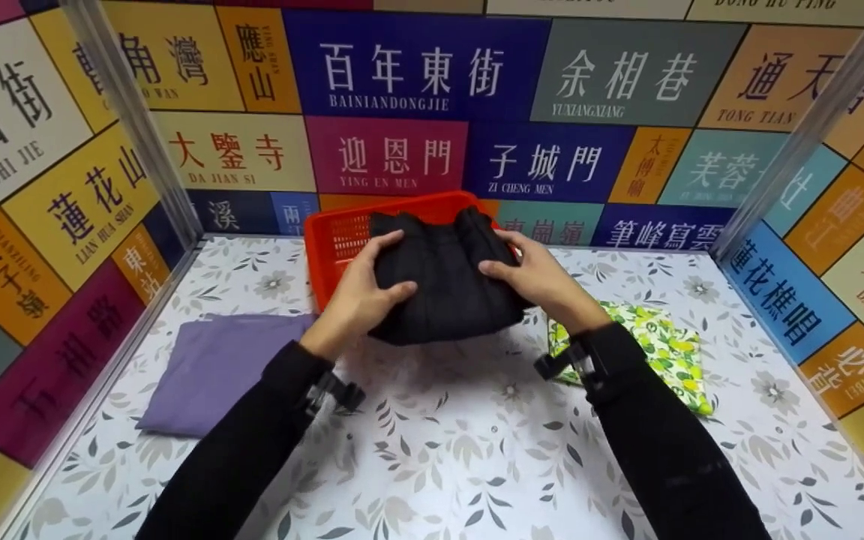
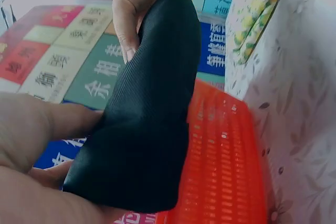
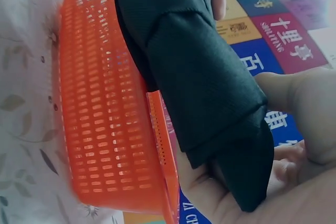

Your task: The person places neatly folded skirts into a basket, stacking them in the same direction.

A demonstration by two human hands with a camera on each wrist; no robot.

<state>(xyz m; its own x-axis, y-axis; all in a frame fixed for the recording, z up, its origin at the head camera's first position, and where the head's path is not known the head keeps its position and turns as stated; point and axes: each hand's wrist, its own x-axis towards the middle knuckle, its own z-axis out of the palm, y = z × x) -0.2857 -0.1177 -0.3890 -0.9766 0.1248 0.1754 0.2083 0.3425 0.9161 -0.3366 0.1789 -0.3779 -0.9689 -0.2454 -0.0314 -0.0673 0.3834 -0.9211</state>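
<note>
Both hands hold a folded black cloth [image 1: 447, 281] up by its two sides, in front of and partly over a red plastic basket [image 1: 327, 251]. My left hand [image 1: 363, 289] grips the left side, thumb on the near face. On the opposite side my right hand [image 1: 541, 274] grips it the same way, thumb in front and fingers behind. The left wrist view shows the cloth [image 2: 147, 108] as a thick folded bundle. From the right wrist, its layered end [image 3: 210, 82] hangs beside the perforated basket wall [image 3: 105, 124]. The cloth hides much of the basket's inside.
A folded purple cloth [image 1: 214, 367] lies on the table at left, near the left forearm. A folded cloth with a yellow-green lemon print [image 1: 661, 356] lies at right, partly behind the right wrist. Panels with printed signs [image 1: 417, 67] enclose the floral-patterned tabletop [image 1: 432, 450] at the back and sides.
</note>
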